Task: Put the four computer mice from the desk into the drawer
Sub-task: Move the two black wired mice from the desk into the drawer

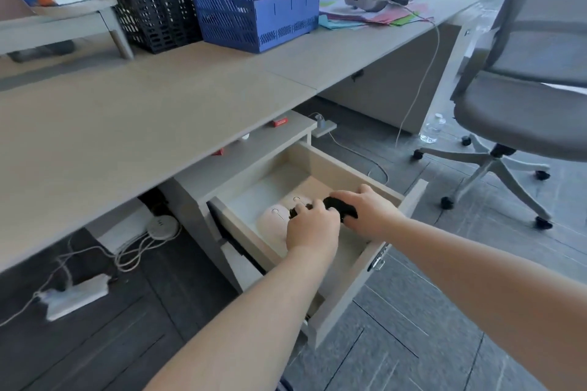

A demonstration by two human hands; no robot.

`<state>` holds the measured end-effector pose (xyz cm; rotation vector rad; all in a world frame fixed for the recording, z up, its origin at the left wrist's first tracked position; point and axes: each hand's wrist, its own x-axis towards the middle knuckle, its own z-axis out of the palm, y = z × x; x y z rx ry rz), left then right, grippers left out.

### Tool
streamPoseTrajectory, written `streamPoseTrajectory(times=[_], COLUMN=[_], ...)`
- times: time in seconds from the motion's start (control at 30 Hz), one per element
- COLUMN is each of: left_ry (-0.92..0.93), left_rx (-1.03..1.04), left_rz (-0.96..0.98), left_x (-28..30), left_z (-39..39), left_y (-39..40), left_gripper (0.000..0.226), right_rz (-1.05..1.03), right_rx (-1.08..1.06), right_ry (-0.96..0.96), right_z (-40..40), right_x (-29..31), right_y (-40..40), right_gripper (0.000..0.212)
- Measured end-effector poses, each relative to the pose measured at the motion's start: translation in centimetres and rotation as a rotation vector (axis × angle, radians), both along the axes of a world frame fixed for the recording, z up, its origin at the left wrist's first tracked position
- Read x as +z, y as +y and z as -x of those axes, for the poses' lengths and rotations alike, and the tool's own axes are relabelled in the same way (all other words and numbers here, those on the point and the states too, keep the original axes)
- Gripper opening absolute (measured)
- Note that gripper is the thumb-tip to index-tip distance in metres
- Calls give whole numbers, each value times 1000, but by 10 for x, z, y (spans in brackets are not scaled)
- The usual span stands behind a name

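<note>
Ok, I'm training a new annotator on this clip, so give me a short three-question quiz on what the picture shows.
1. True or false: the drawer is open.
2. What colour is the mouse in the right hand?
3. Which lies in the drawer beside the left hand? A) pale mice B) a stapler C) a bottle

Key: 1 true; 2 black; 3 A
</note>
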<state>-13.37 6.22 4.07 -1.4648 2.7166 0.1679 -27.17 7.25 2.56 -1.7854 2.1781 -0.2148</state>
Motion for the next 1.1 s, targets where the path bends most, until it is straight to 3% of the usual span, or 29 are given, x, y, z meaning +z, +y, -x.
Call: streamPoseTrajectory(times=[0.53, 0.8, 1.1], left_ry=[-31, 48, 61], left_rx=[75, 137, 134], left_rz=[-130, -282, -301], left_x=[-66, -78, -66], left_z=[15, 11, 9], left_y=[1, -1, -8], left_gripper=[39, 31, 32], right_rz=[-319, -472, -475], right_rx=[221, 281, 272], right_ry=[274, 267, 327], right_z=[-6, -5, -10], right_x=[-24, -29, -26], right_y=[-23, -28, -32], right_gripper=[50, 39, 63])
